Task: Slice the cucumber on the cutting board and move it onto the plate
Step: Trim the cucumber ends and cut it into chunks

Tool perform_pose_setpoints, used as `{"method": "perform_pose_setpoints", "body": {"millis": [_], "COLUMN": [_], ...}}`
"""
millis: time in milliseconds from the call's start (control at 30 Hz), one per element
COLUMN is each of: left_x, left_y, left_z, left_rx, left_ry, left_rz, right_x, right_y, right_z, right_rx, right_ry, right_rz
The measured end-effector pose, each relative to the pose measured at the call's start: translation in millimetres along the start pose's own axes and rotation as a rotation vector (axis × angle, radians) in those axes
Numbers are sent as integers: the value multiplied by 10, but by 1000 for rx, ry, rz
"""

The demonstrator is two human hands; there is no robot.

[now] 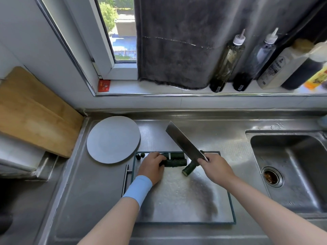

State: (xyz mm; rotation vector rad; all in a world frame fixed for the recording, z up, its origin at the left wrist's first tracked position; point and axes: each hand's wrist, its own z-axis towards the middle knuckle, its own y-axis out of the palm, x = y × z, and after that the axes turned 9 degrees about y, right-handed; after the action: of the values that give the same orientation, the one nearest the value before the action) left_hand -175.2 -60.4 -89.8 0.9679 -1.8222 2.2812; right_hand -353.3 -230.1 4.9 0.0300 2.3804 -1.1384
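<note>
A steel cutting board (184, 195) with a dark rim lies on the counter. At its far edge lie three dark green cucumber lengths: one at the back (175, 155), one in front of it (176, 163), and a third lying askew (189, 168) to the right. Two small end bits (139, 156) sit at the board's far left corner. My left hand (152, 167) holds the left end of the front length. My right hand (215, 167) grips the handle of a cleaver (184, 141), its blade raised and angled up to the left. The round grey plate (113, 138) lies bare, left of the board.
A sink basin (290, 167) with a drain lies to the right. A wooden board (35, 114) leans at the left wall. Several sauce bottles (228, 61) stand on the window sill beside a hanging grey towel (177, 41). A steel handle (124, 179) sits by the board's left edge.
</note>
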Motion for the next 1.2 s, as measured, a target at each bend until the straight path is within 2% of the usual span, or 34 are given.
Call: {"method": "perform_pose_setpoints", "body": {"millis": [133,267,367,533,733,867,1033,1200], "left_x": [313,787,971,888,516,120,31,22], "left_y": [-4,192,383,477,290,155,30,148], "left_z": [47,237,308,266,-74,-431,-737,-864], "left_rx": [59,-124,-235,-159,-225,-102,63,164], "left_ry": [28,108,92,21,181,207,196,137], "left_rz": [-95,-95,-49,-54,-2,21,40,79], "right_x": [103,180,219,271,206,131,-30,-75], "right_y": [-74,-140,-188,-217,-104,49,266,430], "right_z": [17,31,43,44,-35,-115,-252,-317], "right_rx": [13,29,41,14,-44,-97,-167,-125], "right_ry": [20,16,8,-20,-50,-127,-216,-304], "right_rz": [30,56,57,53,8,-64,-185,-364]}}
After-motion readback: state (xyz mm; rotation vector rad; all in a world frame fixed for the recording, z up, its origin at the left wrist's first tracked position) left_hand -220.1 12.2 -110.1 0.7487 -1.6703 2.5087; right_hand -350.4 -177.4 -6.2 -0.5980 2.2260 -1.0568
